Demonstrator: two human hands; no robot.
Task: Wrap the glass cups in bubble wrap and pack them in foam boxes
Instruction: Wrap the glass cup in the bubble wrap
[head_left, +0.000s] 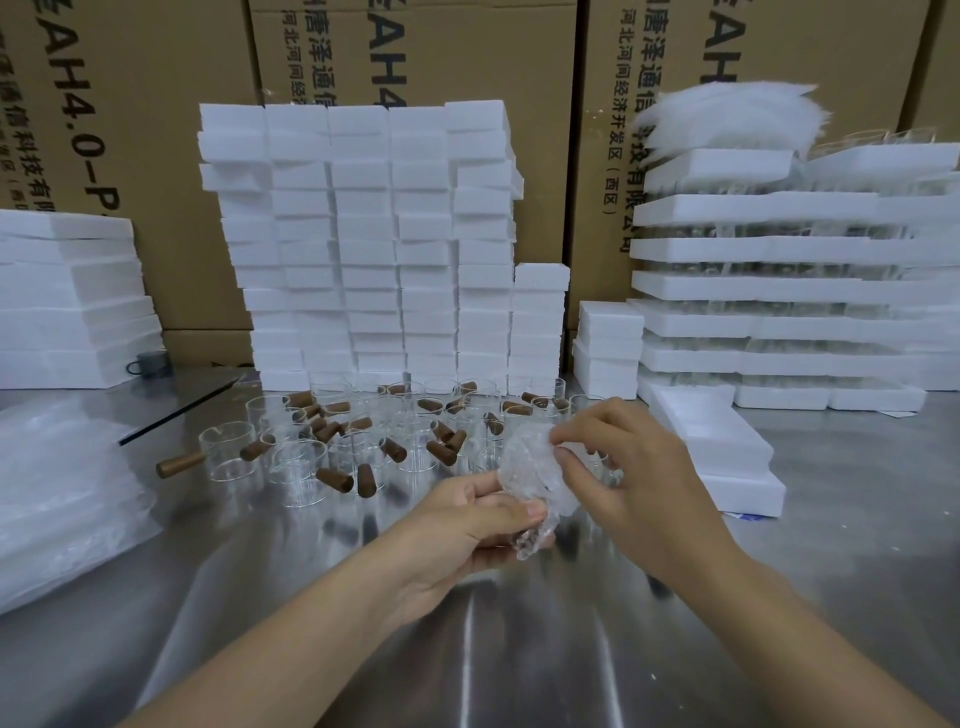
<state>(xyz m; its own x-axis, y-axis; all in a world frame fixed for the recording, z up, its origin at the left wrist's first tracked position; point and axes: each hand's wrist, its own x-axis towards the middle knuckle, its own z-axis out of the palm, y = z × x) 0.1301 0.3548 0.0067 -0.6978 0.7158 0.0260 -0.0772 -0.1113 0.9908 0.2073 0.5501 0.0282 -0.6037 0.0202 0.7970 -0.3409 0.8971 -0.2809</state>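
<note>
Glistening, crumpled bubble wrap bundle (529, 470)

glass cups (332, 441) sit mid table (519, 649), foam boxes (363, 244) stacked behind, bubble wrap sheets (57, 493) off left.

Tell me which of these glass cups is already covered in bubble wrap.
The bubble-wrapped cup held between the left hand and right hand, nearest the camera. The other glass cups stand bare on the metal table behind it.
</note>
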